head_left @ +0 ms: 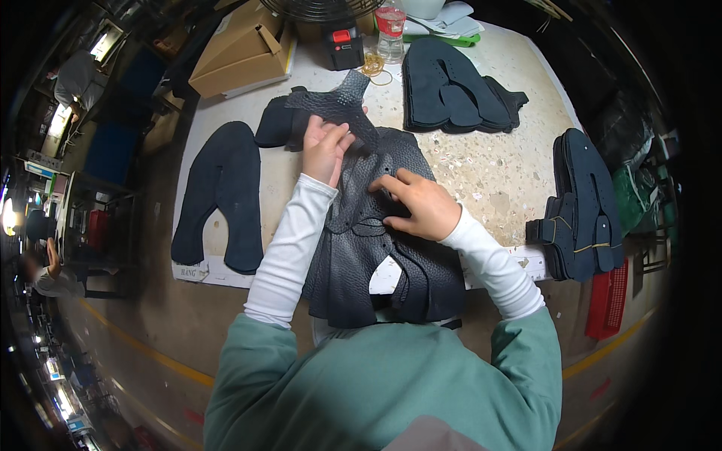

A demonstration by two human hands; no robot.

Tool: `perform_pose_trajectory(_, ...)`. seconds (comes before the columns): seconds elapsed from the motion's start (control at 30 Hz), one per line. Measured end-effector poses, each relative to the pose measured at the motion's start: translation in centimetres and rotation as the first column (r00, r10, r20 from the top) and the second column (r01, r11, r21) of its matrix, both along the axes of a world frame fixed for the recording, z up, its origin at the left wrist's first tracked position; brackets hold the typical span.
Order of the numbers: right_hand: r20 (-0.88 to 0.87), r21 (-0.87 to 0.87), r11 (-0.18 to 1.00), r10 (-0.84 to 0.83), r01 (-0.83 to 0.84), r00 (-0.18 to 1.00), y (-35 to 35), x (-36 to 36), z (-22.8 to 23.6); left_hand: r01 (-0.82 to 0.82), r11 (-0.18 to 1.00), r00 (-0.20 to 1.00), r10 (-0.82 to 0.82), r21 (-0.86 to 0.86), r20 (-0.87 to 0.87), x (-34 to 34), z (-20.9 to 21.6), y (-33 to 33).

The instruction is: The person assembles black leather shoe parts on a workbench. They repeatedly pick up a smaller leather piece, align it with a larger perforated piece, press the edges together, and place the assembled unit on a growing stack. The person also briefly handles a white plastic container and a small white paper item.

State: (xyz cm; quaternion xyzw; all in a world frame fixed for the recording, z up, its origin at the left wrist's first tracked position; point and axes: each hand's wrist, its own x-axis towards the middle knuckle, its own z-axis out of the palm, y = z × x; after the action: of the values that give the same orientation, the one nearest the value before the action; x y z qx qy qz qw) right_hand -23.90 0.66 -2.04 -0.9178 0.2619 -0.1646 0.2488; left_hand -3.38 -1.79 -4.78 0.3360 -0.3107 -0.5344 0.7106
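Observation:
My left hand (325, 149) is closed on a small black cut leather piece (336, 101) with flared ends and a pebbled grain, raised above the table. In front of me lies a pile of larger black leather pieces (344, 274), horseshoe-shaped and overlapping the table's front edge. Over this pile, my right hand (426, 207) reaches in from the right. Its thumb and index finger are apart, with the fingertips at the leather surface and nothing visible between them. A small curved leather piece (368, 228) lies just below that thumb.
Stacks of dark shoe-upper-shaped pieces lie at the left (218, 177), back right (444, 83) and right edge (583, 203). A cardboard box (237, 49), a fan (322, 7), a battery pack (342, 49), rubber bands (373, 65) and a bottle (390, 34) stand at the back.

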Motion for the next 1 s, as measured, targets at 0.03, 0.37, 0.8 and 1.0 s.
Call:
perform_pose_trajectory(0.03,0.026,0.086,0.996,0.01,-0.012,1.0,-0.3,-0.2,0.2,-0.019,1.0,1.0,0.019,0.023,-0.003,-0.2,0.1,0.1)
perform_pose_trajectory(0.37,0.656,0.207,0.948,-0.319,0.243,0.684,-6.9,-4.2,6.2,0.16,0.987,0.986,-0.158,0.034,-0.051,-1.1,1.0,0.8)
perform_pose_trajectory(0.8,0.619,0.422,0.887,-0.435,0.19,0.654,-7.2,-1.2,-1.1,0.503,0.844,0.842,-0.527,0.187,0.113,-3.0,-0.2,1.9)
perform_pose_trajectory(1.0,0.667,0.417,0.884,-0.457,0.213,0.589,-6.8,-0.8,-1.7,0.472,0.86,0.838,-0.506,0.194,0.205,-3.6,-0.1,2.1)
